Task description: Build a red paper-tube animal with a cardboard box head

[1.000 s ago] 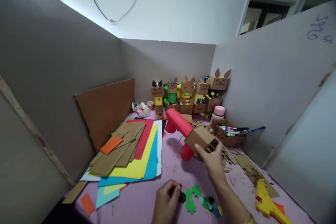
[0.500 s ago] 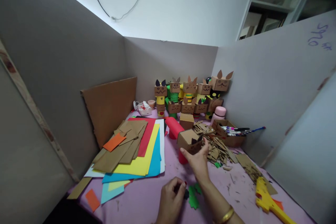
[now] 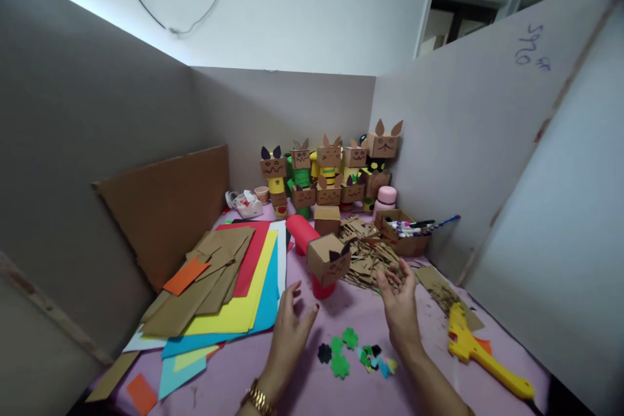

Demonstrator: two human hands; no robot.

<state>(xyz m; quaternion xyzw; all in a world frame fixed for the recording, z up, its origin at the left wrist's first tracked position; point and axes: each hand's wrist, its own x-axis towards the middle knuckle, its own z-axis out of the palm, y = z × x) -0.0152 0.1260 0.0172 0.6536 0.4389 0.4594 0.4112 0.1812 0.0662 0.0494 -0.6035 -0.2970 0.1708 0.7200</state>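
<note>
A small cardboard animal [image 3: 323,263] stands in the middle, with a box head, black ears, a drawn face and a red tube body [image 3: 305,234]. My left hand [image 3: 291,326] is just in front of it on the left, fingers apart and holding nothing. To its right, my right hand [image 3: 400,309] hovers near the cardboard scraps [image 3: 368,260], open with loosely curled fingers. Between my wrists lie green paper flowers [image 3: 340,366], a black paper flower [image 3: 324,353] and a cluster of small coloured paper cutouts [image 3: 383,364].
Left, cardboard pieces [image 3: 209,279] lie on coloured paper sheets [image 3: 266,312]. Several finished cardboard animals [image 3: 329,157] stand at the back beside a pink bottle [image 3: 386,198]. A box of pens [image 3: 404,244] and a yellow glue gun [image 3: 480,354] are on the right. Grey partitions [image 3: 287,110] surround the table.
My right hand has let go of the cardboard animal's head and moved right. My left hand has opened and moved forward and left. The view has shifted right, and more paper cutouts show.
</note>
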